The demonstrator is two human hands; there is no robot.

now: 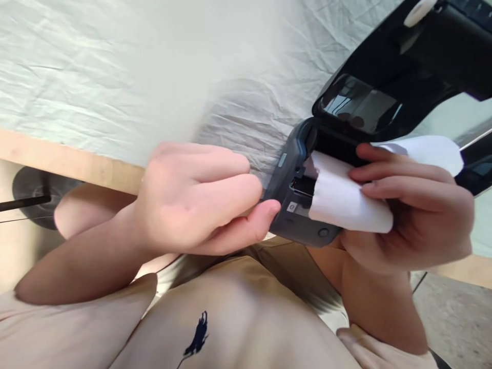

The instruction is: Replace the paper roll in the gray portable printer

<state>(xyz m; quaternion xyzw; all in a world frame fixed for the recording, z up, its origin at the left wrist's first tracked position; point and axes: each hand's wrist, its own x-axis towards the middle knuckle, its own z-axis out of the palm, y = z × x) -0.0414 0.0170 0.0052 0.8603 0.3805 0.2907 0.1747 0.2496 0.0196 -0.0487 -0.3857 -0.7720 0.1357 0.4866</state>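
Observation:
A dark grey label printer (284, 205) stands at the table's near edge with its black lid (384, 72) swung up. White paper (346, 197) with a ragged left end lies across its front opening. My right hand (426, 215) is closed on this paper, fingers on top of it, the thumb hidden underneath. More white paper (434, 151) curls up behind those fingers. Just left of the printer, my left hand (200, 200) has its fingers curled in and the thumb against them. Its thumb tip overlaps the printer's side in view; whatever lies inside the fingers is hidden.
A wrinkled pale cloth (96, 77) covers the table, and its wooden edge (73, 156) shows at the left. Below the table stands a round dark base (38, 197) with a black rod. The raised lid fills the upper right.

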